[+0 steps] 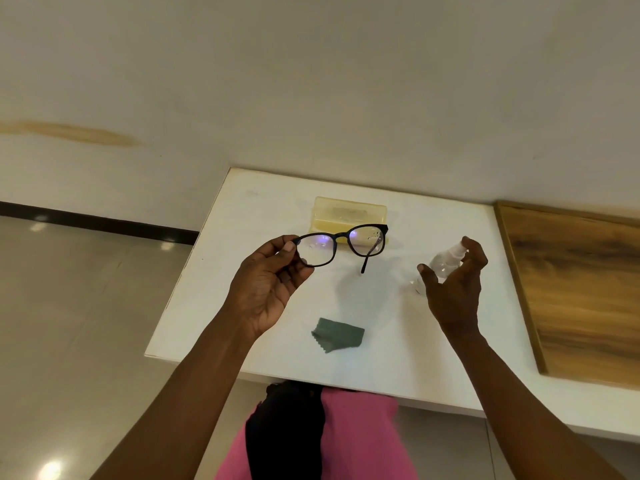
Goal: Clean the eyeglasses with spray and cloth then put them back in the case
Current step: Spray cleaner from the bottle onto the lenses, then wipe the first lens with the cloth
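Observation:
Black-framed eyeglasses (pixel 343 243) hang in the air above the white table (pixel 214 306), unfolded, with droplets on the right lens. My left hand (pixel 268 289) pinches their left end between thumb and fingers. My right hand (pixel 455 289) is wrapped around a small clear spray bottle (pixel 441 261) with a white nozzle, index finger on top, nozzle aimed towards the glasses. A yellow glasses case (pixel 346 213) lies open behind the glasses at the table's far side. A folded grey-green cloth (pixel 339 335) lies on the table between my arms.
A wooden board (pixel 575 289) lies on the right part of the table. The wall runs right behind the table. Tiled floor lies to the left, past the table edge. My lap in pink and black clothing shows under the near edge.

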